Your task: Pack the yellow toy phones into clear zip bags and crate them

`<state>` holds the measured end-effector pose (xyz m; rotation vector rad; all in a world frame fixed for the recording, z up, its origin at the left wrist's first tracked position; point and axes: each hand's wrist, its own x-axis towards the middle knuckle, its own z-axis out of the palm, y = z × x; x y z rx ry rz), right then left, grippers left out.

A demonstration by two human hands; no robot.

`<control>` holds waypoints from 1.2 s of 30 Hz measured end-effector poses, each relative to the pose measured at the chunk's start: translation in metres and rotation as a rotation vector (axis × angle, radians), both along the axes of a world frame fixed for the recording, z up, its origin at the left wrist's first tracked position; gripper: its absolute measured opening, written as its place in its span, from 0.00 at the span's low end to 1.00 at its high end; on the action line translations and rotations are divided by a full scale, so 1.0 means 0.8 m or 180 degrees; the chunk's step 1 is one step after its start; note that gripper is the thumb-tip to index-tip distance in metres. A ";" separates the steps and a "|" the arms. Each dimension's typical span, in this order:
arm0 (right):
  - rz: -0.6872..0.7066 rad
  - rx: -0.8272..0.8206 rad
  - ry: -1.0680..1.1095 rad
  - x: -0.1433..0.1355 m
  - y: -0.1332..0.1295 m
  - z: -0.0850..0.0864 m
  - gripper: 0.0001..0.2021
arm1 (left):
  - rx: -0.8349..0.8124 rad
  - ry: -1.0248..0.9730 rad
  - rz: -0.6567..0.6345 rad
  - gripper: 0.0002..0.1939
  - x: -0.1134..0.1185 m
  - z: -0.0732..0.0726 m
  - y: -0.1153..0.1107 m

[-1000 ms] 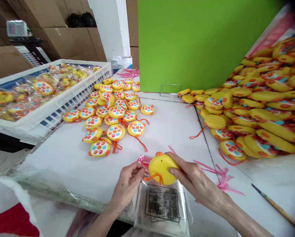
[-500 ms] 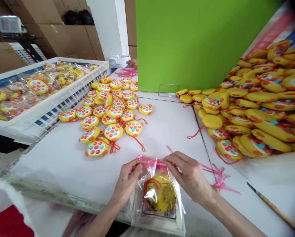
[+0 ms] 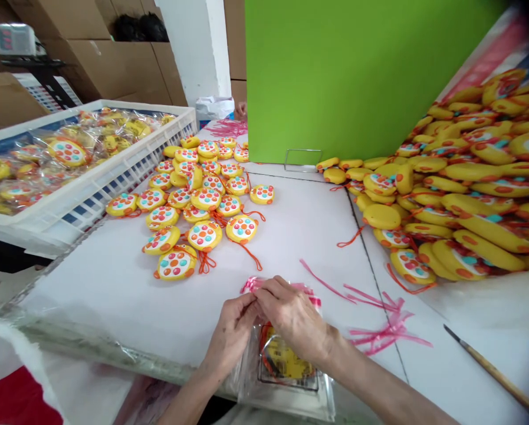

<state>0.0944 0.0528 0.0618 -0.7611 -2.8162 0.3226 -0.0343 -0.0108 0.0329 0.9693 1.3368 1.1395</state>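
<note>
Two hands meet at the pink-edged mouth of a clear plastic bag [image 3: 286,378] near the front edge of the white table [image 3: 291,236]. Our left hand [image 3: 233,330] is closed on the bag's left top corner, pinching it between thumb and fingers; our right hand [image 3: 293,316] lies curled over the top edge beside it, fingers bent down onto the pink strip, touching the left hand. Inside the bag sits the yellow duck toy [image 3: 284,361] with its orange cord, low in the pouch below our hands.

We judge the step in hand to be closing the mouth. To do it well, we would keep the toy down and the cord wholly inside, clear of the strip, hold the left corner firm, and press along the edge evenly so no wrinkle forms.

Loose pink strips [image 3: 379,330] lie just right of our hands, and a brush [image 3: 489,369] lies farther right. Unbagged toys lie in a group [image 3: 197,206] ahead and a big heap [image 3: 467,189] at right; a white crate [image 3: 127,171] of bagged ones stands at left.
</note>
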 end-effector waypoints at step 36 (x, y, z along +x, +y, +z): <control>-0.0991 -0.2529 0.0792 0.079 0.058 -0.016 0.11 | -0.0209 -0.0183 0.0221 0.11 -0.021 -0.015 -0.005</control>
